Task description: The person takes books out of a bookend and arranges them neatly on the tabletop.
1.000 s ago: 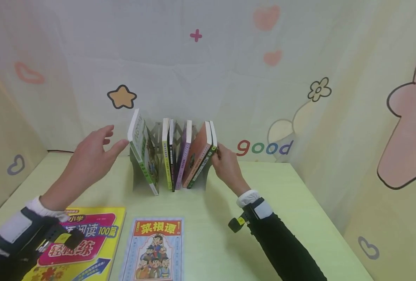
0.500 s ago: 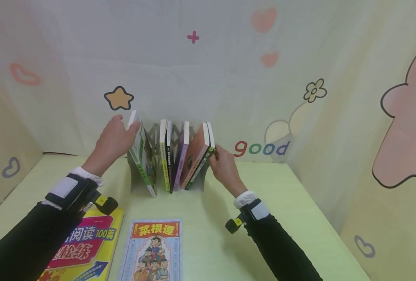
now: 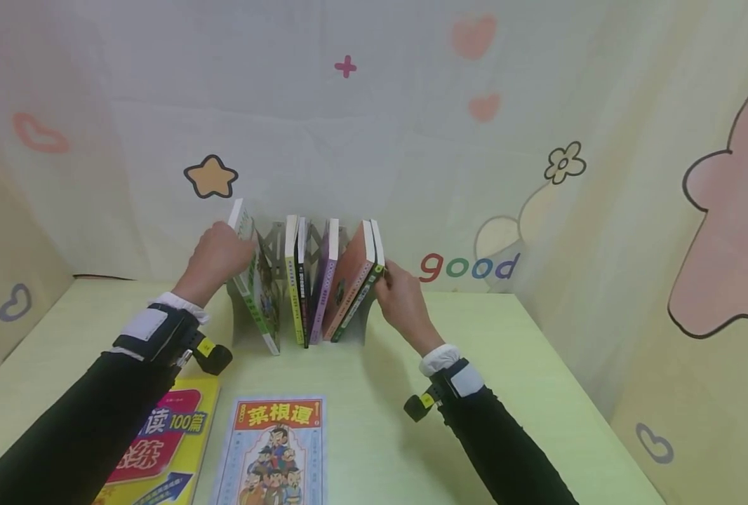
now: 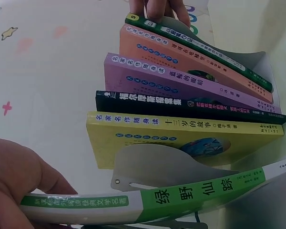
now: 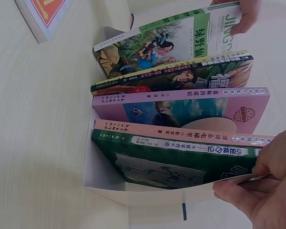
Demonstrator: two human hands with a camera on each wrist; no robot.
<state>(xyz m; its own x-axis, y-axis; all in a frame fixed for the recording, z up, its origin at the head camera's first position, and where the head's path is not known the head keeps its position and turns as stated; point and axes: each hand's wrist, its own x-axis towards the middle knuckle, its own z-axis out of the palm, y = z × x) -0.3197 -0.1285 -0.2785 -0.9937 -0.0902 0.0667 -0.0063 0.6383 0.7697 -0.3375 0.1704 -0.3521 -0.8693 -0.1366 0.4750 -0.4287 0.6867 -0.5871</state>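
Observation:
A grey book rack stands at the back of the table with several upright books in it. My left hand grips the top edge of the leftmost book, green and white, which leans to the left. In the left wrist view that hand wraps the book's spine end. At the right end of the row, my right hand pinches the rack's end plate next to a dark green book.
Two books lie flat near the front edge of the pale green table: a yellow one under my left forearm and a blue-white one. Printed cloth walls close in the back and both sides.
My left hand reached forward from beside the leftmost book and closed on its top edge. The right hand stayed at the rack's right end.

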